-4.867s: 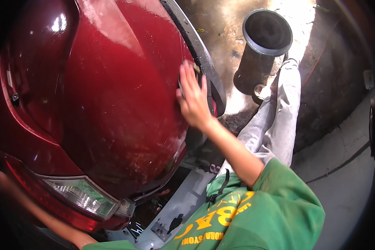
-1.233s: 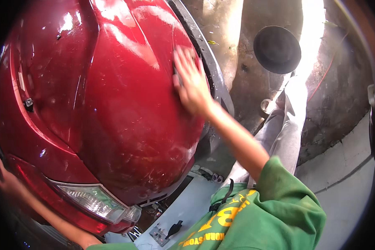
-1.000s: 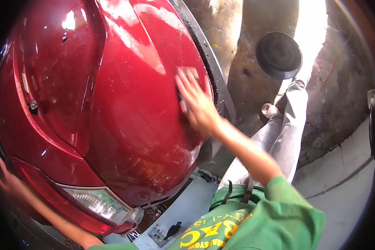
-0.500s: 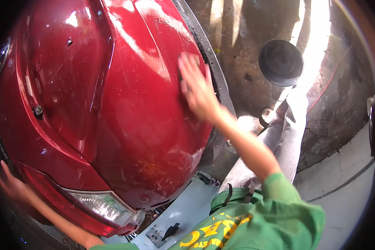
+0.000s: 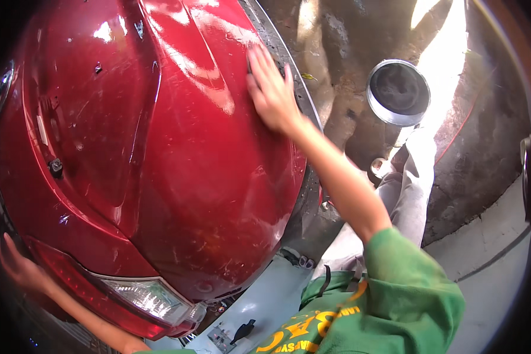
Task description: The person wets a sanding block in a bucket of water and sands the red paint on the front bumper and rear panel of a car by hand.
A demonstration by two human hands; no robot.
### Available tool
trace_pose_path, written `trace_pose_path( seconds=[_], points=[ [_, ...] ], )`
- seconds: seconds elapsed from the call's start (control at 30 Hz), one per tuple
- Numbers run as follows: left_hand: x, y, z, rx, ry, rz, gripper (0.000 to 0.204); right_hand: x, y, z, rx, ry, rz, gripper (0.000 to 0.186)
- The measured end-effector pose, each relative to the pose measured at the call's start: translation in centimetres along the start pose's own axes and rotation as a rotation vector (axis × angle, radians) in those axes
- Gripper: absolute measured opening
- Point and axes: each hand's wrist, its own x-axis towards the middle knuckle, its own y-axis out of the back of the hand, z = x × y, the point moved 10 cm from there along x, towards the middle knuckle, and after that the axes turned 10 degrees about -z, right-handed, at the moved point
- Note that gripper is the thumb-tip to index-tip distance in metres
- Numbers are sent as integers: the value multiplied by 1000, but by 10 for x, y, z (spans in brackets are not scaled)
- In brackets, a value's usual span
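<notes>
A glossy red car body (image 5: 218,177) with water marks fills the left and middle of the view. My right hand (image 5: 272,94) presses down on the curved red panel near its dark right edge. Its fingers point away from me, the thumb apart; a dark sliver of something flat shows beside the fingers, mostly hidden under the hand. At the far left, my left hand (image 5: 22,266) rests against the car beside the red tail light (image 5: 71,274), fingers apart, holding nothing that I can see. Below it is a clear lamp section (image 5: 147,298).
A round metal bucket (image 5: 398,117) with dark liquid stands on the stained concrete floor (image 5: 360,35), right of the car. My legs in light trousers (image 5: 416,177) are near it. A thin red cord (image 5: 463,127) runs along the floor. A pale wall (image 5: 489,259) rises at lower right.
My right hand has slid a little farther away and left along the red panel. The left hand stays almost in place. More of the bucket's bright inner wall shows now.
</notes>
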Motion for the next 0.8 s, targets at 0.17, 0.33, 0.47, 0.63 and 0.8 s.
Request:
trace_pose_path(
  seconds=[0.17, 0.33, 0.47, 0.63, 0.8],
  points=[
    [-14, 2, 30, 65, 109, -17, 31, -33, -18, -36, 39, 34, -81, 61],
    [-11, 16, 7, 98, 41, -17, 29, -174, -26, -69, 127, -71, -459, 71],
    [-10, -1, 9, -33, 174, -12, 29, 27, 5, -50, -75, 168, -4, 58],
    [-12, 5, 28, 99, 180, -9, 34, 17, -13, -59, -19, 142, -60, 57],
    [-15, 12, 32, 76, 130, 44, 33, -129, -25, -61, 153, 26, -420, 71]
  ],
)
